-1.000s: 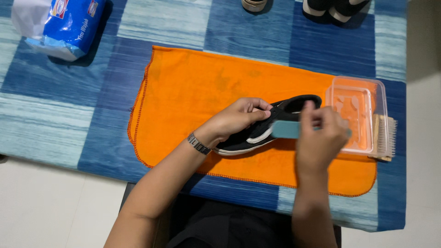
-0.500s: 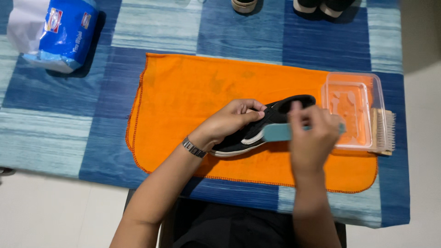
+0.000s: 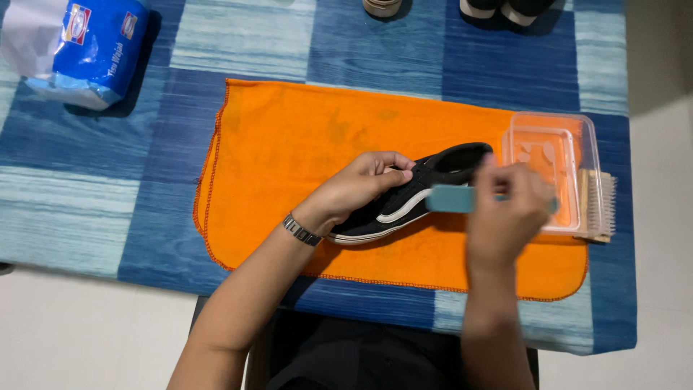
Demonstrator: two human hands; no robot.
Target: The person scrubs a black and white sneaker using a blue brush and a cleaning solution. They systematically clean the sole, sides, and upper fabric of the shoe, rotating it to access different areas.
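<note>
1. The right hand (image 3: 505, 213) is closed around a teal brush (image 3: 451, 198), held against the shoe's side
2. The left hand (image 3: 357, 189) curls over a black shoe (image 3: 411, 195), holding it on the orange cloth (image 3: 289, 144), near the table's front edge
3. A clear plastic box (image 3: 552, 144) sits by the cloth's right edge, a wooden brush (image 3: 598, 206) just beside it
4. A blue bag (image 3: 94, 47) lies at the table's far left corner

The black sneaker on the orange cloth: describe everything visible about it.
The black sneaker is a low-top with a dark, suede-like upper, a white side stripe and a white sole edge. It lies on its side on the orange cloth, opening toward the clear plastic tray. The left hand presses down on its front part, covering the toe. The right hand, motion-blurred, holds a light blue brush against the side near the heel. Laces cannot be made out.
</note>
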